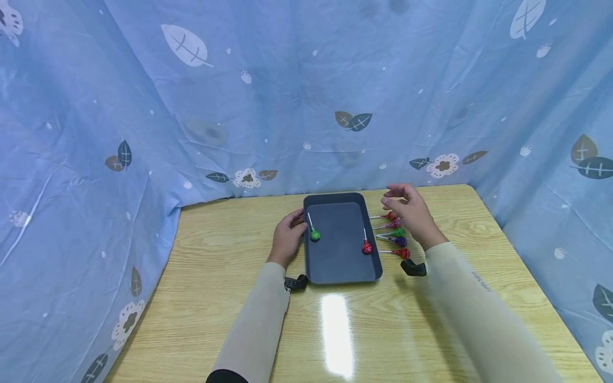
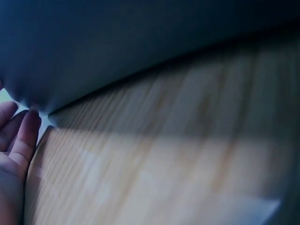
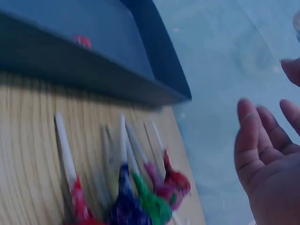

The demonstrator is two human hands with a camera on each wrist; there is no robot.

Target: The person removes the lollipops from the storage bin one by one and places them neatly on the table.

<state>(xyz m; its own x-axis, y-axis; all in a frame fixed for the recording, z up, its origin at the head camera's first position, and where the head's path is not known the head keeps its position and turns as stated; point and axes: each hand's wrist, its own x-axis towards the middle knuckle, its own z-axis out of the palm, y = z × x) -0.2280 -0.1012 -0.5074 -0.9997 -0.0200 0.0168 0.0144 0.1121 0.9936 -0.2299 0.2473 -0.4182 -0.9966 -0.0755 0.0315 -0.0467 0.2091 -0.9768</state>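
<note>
A dark grey tray (image 1: 335, 274) lies on the table with two lollipops inside: a green lollipop (image 1: 314, 234) by the left wall and a red lollipop (image 1: 366, 247) by the right wall. My left hand (image 1: 286, 236) rests against the tray's left side, its fingers at the wall in the left wrist view. Over the far end of a row of lollipops, to the right of the tray, hovers my right hand (image 1: 413, 213), fingers loosely bent and nothing in them. That row holds a purple lollipop (image 3: 126, 201), a green lollipop (image 3: 152, 206), a pink lollipop (image 3: 164, 190) and red ones.
The wooden table (image 1: 230, 266) has rounded far corners. A blue curtain (image 1: 287, 96) with leaf and flower prints hangs behind it and along both sides. The row's sticks point toward the tray's right wall.
</note>
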